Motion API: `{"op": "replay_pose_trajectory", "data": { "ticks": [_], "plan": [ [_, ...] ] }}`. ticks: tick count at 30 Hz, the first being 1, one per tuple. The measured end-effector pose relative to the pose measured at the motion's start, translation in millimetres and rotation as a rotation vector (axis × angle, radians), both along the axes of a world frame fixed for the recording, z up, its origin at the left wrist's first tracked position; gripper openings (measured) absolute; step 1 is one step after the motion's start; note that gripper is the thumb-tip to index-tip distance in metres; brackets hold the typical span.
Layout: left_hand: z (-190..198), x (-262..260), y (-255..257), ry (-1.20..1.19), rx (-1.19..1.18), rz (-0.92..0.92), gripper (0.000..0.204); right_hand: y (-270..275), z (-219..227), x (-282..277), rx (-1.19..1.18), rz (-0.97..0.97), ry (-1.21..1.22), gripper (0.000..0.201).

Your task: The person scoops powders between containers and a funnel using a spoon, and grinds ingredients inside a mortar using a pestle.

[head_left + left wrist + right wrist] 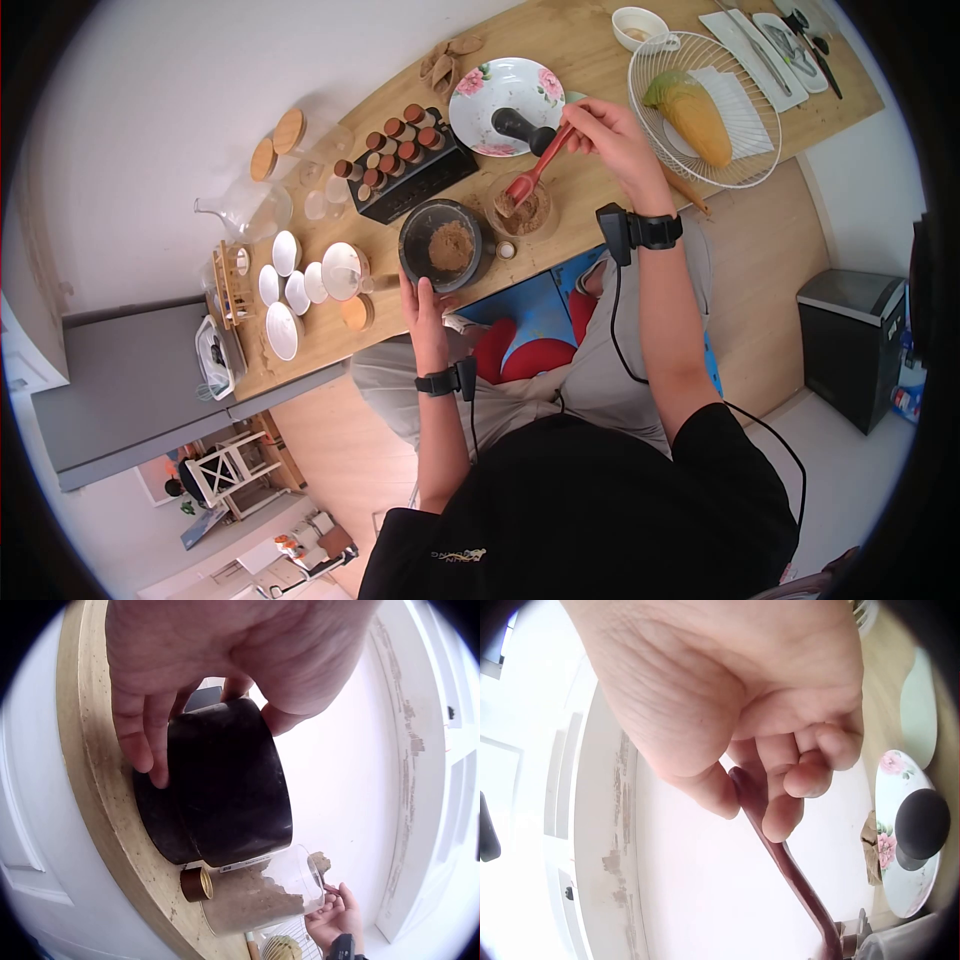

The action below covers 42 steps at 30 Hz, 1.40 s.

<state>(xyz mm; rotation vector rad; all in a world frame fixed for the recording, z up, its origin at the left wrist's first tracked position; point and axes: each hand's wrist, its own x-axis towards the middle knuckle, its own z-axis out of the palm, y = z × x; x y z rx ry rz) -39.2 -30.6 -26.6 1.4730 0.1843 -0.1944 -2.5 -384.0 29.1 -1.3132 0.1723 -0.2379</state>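
Observation:
My left hand (424,312) grips the rim of a dark mortar (229,780), thumb on one side and fingers on the other. Brown powder (451,246) lies in its bowl. My right hand (612,143) pinches the handle of a dark red scoop (523,185) between thumb and fingers. The scoop's head, with brown powder on it, is at the mouth of a clear jar (262,896) that holds more of this powder. In the right wrist view only the scoop's handle (799,881) shows. A black pestle (922,823) rests on a flowered plate (482,101) beyond the jar.
A small cork-topped vial (506,250) stands beside the jar. Behind the mortar is a black rack (425,180) of corked tubes. White cups (283,330) and glassware stand at left. A wire basket (765,165) with a yellow-green fruit sits at right.

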Motion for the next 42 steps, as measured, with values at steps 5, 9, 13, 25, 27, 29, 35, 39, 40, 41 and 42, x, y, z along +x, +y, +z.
{"op": "replay_pose_trajectory", "data": {
  "ticks": [5,9,13,25,27,29,35,39,40,41,42],
  "plan": [
    [2.4,-0.2,-1.5,0.003,0.018,0.011,0.057,8.2,20.7,-4.5,-0.003,-0.007,-0.013,0.024],
    [2.9,-0.3,-0.9,0.004,0.027,-0.002,0.057,37.0,34.4,-5.8,-0.107,0.031,-0.138,0.024],
    [-1.4,-0.1,1.0,0.005,0.022,0.013,0.057,77.8,53.4,-14.9,-0.397,0.07,-0.184,0.022],
    [-3.8,1.3,3.8,-0.014,0.035,-0.02,0.057,51.4,56.4,-18.3,-0.41,0.119,-0.208,0.014],
    [-1.6,0.9,2.5,-0.001,0.034,-0.015,0.058,40.2,60.4,-22.3,-0.38,-0.021,-0.175,0.015],
    [1.4,-0.7,0.0,0.002,0.03,-0.005,0.058,31.5,61.9,-25.3,-0.424,-0.048,-0.165,0.015],
    [3.9,-2.4,-3.1,0.0,0.035,0.009,0.058,31.3,49.8,-19.8,-0.528,-0.037,-0.114,0.023],
    [4.4,-1.8,-4.5,-0.009,0.022,0.003,0.058,22.6,26.0,-10.5,-0.575,0.016,-0.081,0.026],
    [4.4,-1.9,-3.9,-0.011,0.021,0.002,0.058,18.6,22.9,-9.1,-0.562,0.01,-0.053,0.026],
    [3.8,-1.8,-3.1,-0.003,0.056,0.004,0.057,14.0,17.6,-6.9,-0.563,0.008,-0.055,0.026],
    [2.9,-1.2,-2.5,0.005,0.091,0.005,0.057,9.2,10.7,-4.2,-0.414,-0.04,-0.074,0.025]
  ]
}}
